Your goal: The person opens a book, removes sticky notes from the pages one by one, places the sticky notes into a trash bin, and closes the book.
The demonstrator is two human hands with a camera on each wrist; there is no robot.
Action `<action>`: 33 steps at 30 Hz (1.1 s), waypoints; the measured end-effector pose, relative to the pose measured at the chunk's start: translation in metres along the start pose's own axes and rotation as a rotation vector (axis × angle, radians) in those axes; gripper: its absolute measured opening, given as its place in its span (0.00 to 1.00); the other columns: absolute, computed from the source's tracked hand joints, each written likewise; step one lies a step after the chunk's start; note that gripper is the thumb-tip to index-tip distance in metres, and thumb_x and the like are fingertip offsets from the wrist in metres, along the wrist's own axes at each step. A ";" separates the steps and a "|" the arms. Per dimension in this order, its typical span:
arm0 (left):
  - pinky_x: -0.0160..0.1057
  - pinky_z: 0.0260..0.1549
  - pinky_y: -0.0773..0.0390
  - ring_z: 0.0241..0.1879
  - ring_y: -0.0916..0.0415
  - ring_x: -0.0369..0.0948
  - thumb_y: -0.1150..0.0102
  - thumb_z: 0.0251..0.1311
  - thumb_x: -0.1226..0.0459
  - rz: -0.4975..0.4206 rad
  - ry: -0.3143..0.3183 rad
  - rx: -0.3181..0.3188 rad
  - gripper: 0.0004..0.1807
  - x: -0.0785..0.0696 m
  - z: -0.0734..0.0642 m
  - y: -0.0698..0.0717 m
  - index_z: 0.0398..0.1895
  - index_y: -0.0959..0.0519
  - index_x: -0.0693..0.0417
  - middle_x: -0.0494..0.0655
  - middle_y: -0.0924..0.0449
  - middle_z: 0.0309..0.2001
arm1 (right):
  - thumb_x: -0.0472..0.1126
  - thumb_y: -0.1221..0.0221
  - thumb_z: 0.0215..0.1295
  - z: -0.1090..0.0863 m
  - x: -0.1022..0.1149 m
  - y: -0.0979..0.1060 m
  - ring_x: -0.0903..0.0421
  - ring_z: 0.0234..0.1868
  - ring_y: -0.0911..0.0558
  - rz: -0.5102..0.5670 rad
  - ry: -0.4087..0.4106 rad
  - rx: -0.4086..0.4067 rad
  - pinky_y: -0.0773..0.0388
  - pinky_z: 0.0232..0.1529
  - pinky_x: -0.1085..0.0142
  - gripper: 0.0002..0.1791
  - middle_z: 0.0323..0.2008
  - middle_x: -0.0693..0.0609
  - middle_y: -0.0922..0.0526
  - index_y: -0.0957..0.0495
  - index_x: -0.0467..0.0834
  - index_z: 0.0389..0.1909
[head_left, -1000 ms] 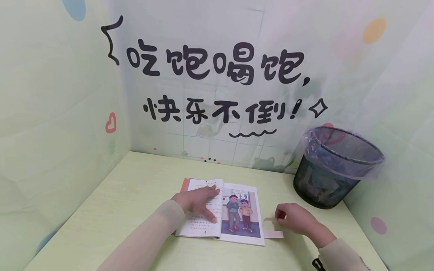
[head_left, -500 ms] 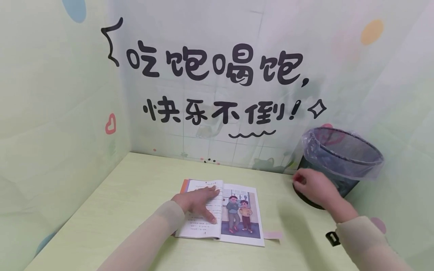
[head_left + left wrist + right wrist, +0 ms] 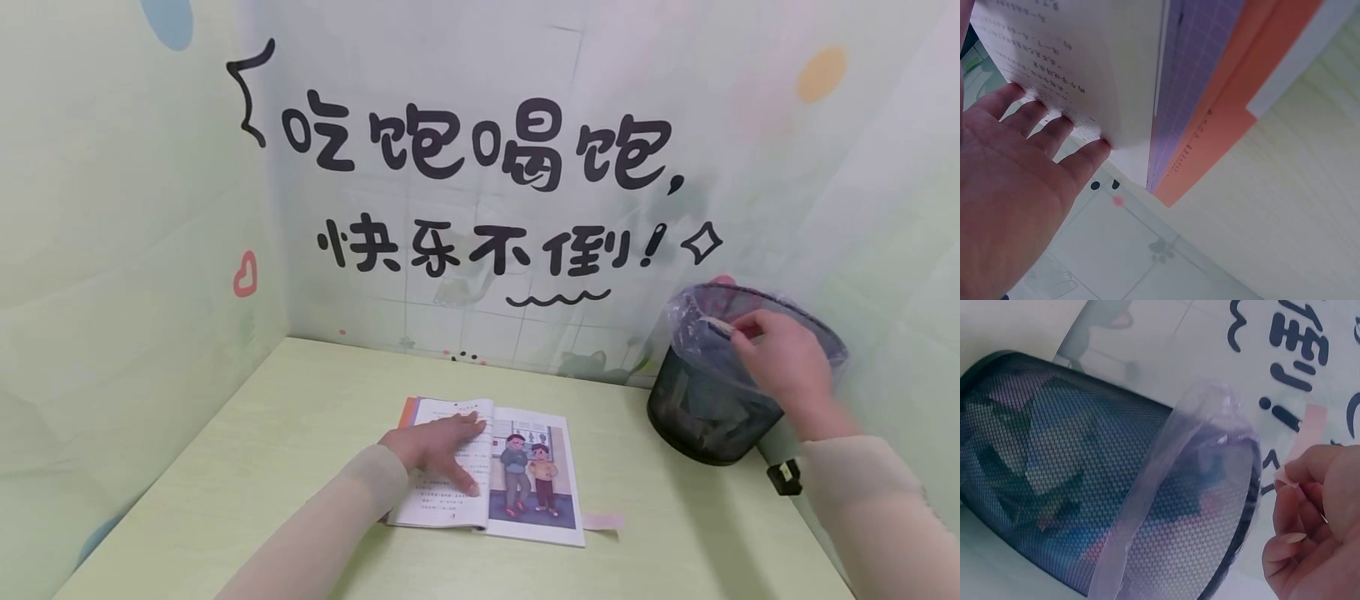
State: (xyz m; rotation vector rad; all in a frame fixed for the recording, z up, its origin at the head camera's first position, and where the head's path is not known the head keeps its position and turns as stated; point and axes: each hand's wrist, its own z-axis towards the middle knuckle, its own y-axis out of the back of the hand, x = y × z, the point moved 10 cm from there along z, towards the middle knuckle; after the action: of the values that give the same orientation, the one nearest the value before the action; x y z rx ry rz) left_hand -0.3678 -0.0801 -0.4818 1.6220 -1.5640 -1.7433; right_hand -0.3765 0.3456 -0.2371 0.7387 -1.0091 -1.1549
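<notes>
An open book (image 3: 562, 492) lies on the table, with text on its left page and a drawing of two figures on its right page. Across the left page rests my left hand (image 3: 438, 446), its fingers spread; the left wrist view shows the fingertips on the page (image 3: 1079, 56). A pale pink paper strip (image 3: 603, 522) sticks out from under the book's right edge. My right hand (image 3: 787, 358) is over the mouth of the mesh wastebasket (image 3: 705, 417), pinching another pink paper strip (image 3: 1307, 431) between thumb and fingers.
A clear plastic liner (image 3: 690, 333) folds over the wastebasket's rim, and crumpled scraps (image 3: 1054, 444) show through the mesh. The wastebasket stands at the back right, near the printed wall sheet (image 3: 465, 192). Orange and purple covers (image 3: 1210, 144) show at the book's left edge.
My right hand has moved from beside the book, up and to the right, over the wastebasket with the paper strip. My left hand and the book have stayed in place.
</notes>
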 end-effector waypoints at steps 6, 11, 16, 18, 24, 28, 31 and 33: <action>0.59 0.88 0.47 0.90 0.52 0.52 0.15 0.53 0.44 0.006 0.009 0.009 0.61 0.000 0.000 -0.003 0.88 0.39 0.44 0.45 0.49 0.91 | 0.43 0.46 0.83 -0.001 -0.028 0.010 0.28 0.49 0.18 -0.021 -0.101 -0.054 0.21 0.41 0.37 0.22 0.56 0.26 0.17 0.22 0.29 0.64; 0.59 0.88 0.47 0.90 0.51 0.52 0.15 0.53 0.44 0.020 0.004 0.009 0.62 -0.001 0.001 -0.002 0.88 0.39 0.45 0.45 0.49 0.91 | 0.43 0.48 0.83 -0.006 -0.031 0.009 0.24 0.58 0.22 -0.024 -0.123 -0.047 0.22 0.48 0.30 0.27 0.62 0.24 0.23 0.28 0.27 0.71; 0.59 0.88 0.47 0.90 0.52 0.53 0.16 0.53 0.44 0.022 0.004 0.013 0.62 -0.001 0.001 0.000 0.89 0.40 0.45 0.46 0.50 0.91 | 0.44 0.47 0.82 -0.010 -0.005 -0.003 0.25 0.60 0.23 -0.001 -0.053 -0.060 0.23 0.51 0.28 0.26 0.63 0.26 0.24 0.26 0.29 0.70; 0.59 0.88 0.47 0.90 0.53 0.53 0.16 0.54 0.44 0.017 0.008 0.018 0.62 -0.001 0.001 0.000 0.89 0.40 0.45 0.46 0.51 0.91 | 0.44 0.46 0.82 -0.012 0.008 -0.011 0.26 0.60 0.23 0.010 -0.023 -0.062 0.23 0.53 0.28 0.25 0.62 0.26 0.24 0.25 0.29 0.69; 0.59 0.88 0.48 0.90 0.53 0.53 0.16 0.54 0.45 0.007 0.006 0.021 0.62 -0.003 0.000 0.000 0.89 0.41 0.45 0.46 0.51 0.91 | 0.46 0.45 0.82 -0.022 0.036 -0.051 0.29 0.58 0.19 0.016 0.024 0.022 0.20 0.49 0.31 0.25 0.63 0.28 0.23 0.23 0.32 0.68; 0.59 0.88 0.48 0.90 0.53 0.53 0.16 0.54 0.45 0.006 0.014 0.014 0.62 -0.003 -0.001 0.001 0.89 0.40 0.45 0.45 0.50 0.91 | 0.45 0.45 0.80 -0.032 0.051 -0.087 0.34 0.53 0.16 0.023 0.052 0.077 0.17 0.47 0.36 0.22 0.58 0.31 0.19 0.19 0.34 0.64; 0.59 0.88 0.48 0.90 0.52 0.52 0.15 0.53 0.45 0.006 0.017 0.011 0.62 -0.002 -0.001 0.001 0.89 0.40 0.45 0.45 0.50 0.91 | 0.44 0.45 0.78 -0.043 0.062 -0.117 0.35 0.54 0.15 0.031 0.060 0.132 0.16 0.50 0.37 0.23 0.57 0.32 0.17 0.17 0.34 0.63; 0.59 0.88 0.48 0.90 0.53 0.53 0.15 0.53 0.45 0.004 0.015 0.011 0.62 -0.001 -0.001 0.001 0.89 0.40 0.45 0.45 0.50 0.91 | 0.44 0.44 0.77 -0.052 0.070 -0.138 0.35 0.54 0.14 0.029 0.068 0.179 0.15 0.51 0.37 0.22 0.58 0.32 0.16 0.17 0.34 0.62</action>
State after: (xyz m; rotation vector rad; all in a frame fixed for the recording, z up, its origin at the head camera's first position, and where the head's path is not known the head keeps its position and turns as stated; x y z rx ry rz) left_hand -0.3672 -0.0794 -0.4804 1.6315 -1.5719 -1.7198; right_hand -0.3756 0.2401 -0.3621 0.8968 -1.0722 -1.0166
